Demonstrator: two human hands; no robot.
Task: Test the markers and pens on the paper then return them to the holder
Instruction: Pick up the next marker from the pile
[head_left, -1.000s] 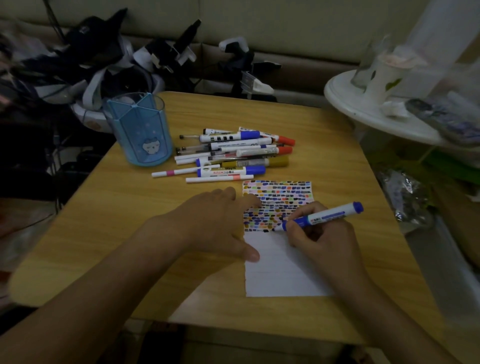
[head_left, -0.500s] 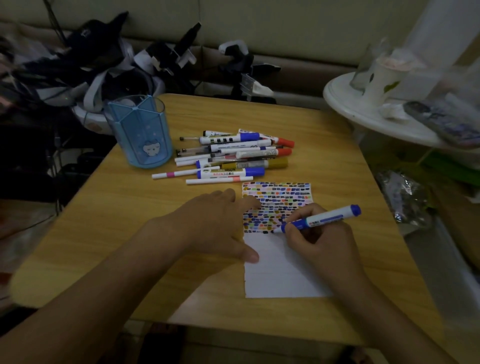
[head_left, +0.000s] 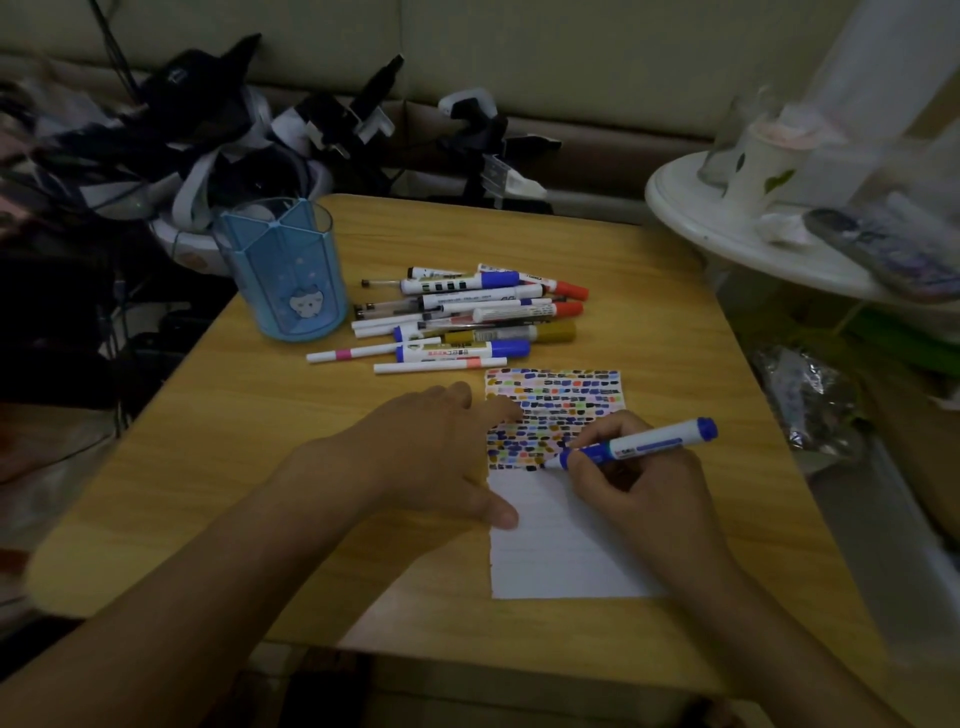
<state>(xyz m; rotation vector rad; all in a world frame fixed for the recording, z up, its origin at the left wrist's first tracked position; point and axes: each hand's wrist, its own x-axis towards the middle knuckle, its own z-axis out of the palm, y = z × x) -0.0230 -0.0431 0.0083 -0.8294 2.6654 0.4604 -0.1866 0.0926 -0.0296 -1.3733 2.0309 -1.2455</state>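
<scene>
Blue holder upright at far left of wooden bench, nothing showing above its rim. Just right of it, heap of markers and pens lying flat, long axes mostly left-right, coloured caps mainly toward the right; two thin white pens nearest the paper. Left hand flat, palm down, fingers straight and spread, fingertips on left edge of paper, thumb touching the blank lower part; forearm coming in from lower left. Paper portrait-wise, upper half filled with rows of small coloured dabs, lower half blank. Right hand curled round blue marker in a writing grip; marker's long axis tilted, tip down-left touching the bottom row of dabs, blue rear end up-right. Right forearm entering from lower right.
</scene>
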